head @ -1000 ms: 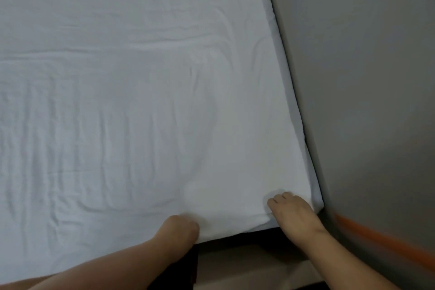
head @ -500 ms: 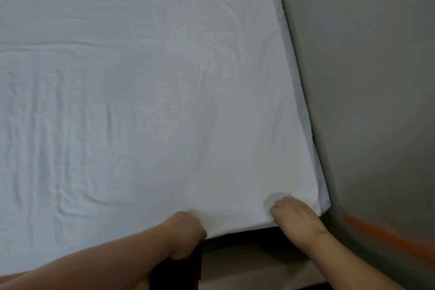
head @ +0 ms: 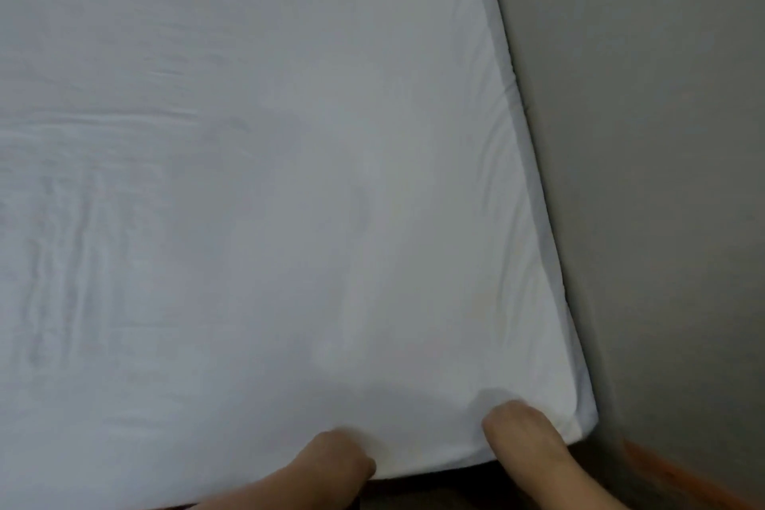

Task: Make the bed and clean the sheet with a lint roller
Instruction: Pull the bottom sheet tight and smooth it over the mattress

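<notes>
Fingers of left hand [head: 337,458] and right hand [head: 517,431] hidden under sheet [head: 289,219] edge, grip unclear

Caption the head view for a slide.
Both hands, left and right, grip the white sheet at the mattress corner beside the grey wall.

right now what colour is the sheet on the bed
Plain white, no pattern; the head view shows the sheet best.
</notes>
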### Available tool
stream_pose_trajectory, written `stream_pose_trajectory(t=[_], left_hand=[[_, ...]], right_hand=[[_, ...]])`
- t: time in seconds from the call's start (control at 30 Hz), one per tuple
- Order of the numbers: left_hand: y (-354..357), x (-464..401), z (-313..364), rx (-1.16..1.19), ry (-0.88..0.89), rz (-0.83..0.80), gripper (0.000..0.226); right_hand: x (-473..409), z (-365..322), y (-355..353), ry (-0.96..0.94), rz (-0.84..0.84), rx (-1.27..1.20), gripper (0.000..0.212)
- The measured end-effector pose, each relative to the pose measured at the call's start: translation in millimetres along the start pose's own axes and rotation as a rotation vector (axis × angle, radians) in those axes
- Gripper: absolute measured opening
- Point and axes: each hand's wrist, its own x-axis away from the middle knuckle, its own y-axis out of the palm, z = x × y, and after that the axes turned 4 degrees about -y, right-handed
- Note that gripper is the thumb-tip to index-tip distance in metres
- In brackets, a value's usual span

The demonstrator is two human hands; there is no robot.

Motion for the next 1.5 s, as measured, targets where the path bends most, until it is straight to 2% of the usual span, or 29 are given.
stream_pose_trajectory(t=[0.23,0.3,0.47,0.53,0.6,0.67,0.83,0.9,0.93,1.03,1.17,1.27,1.33,1.4,1.43,1.5], left_hand=[[14,24,-30,-0.016,0.017,0.017,0.031],[14,40,-54,-0.03,-0.018,0.075,0.032],[21,85,-117,-0.077,-0.084,0.179,0.043],[26,106,-133,-0.132,-0.065,0.174,0.047],[37,118,-144,-0.159,-0.087,0.236,0.049],[46,123,-149,-0.176,-0.116,0.288,0.044],[55,122,-156,-0.223,-0.142,0.205,0.016],[53,122,-161,-0.246,-0.131,0.185,0.012],[54,122,-163,-0.234,-0.132,0.153,0.012],[61,117,-171,-0.142,-0.12,0.058,0.019],[69,116,-180,-0.037,-0.095,-0.002,0.014],[74,115,-182,0.018,-0.107,-0.004,0.008],[74,113,-181,0.068,-0.146,-0.003,0.005],[73,111,-182,0.078,-0.16,-0.006,0.005],[73,111,-180,0.074,-0.158,-0.001,0.006],[72,111,-176,0.059,-0.16,0.006,0.01]], right_hand=[[-7,-30,-20,0.085,0.059,-0.013,0.033],[-14,-50,-32,0.035,0.11,-0.087,0.03],[-36,-118,-44,-0.244,0.378,-0.201,0.035],[-42,-143,-46,-0.258,0.422,-0.186,0.038],[-43,-164,-48,-0.231,0.468,-0.169,0.035],[-41,-179,-48,-0.232,0.439,-0.18,0.032],[-46,-185,-51,-0.226,0.458,-0.165,0.038],[-44,-184,-56,-0.242,0.356,-0.157,0.023],[-45,-183,-58,-0.251,0.346,-0.162,0.01],[-51,-183,-53,-0.249,0.319,-0.163,0.02],[-47,-189,-50,-0.251,0.296,-0.158,0.022],[-52,-195,-55,-0.235,0.243,-0.135,0.023],[-55,-198,-60,-0.233,0.189,-0.118,0.015],[-60,-198,-60,-0.205,0.165,-0.145,0.028],[-61,-198,-60,-0.188,0.153,-0.159,0.028],[-64,-201,-62,-0.151,0.155,-0.133,0.021]])
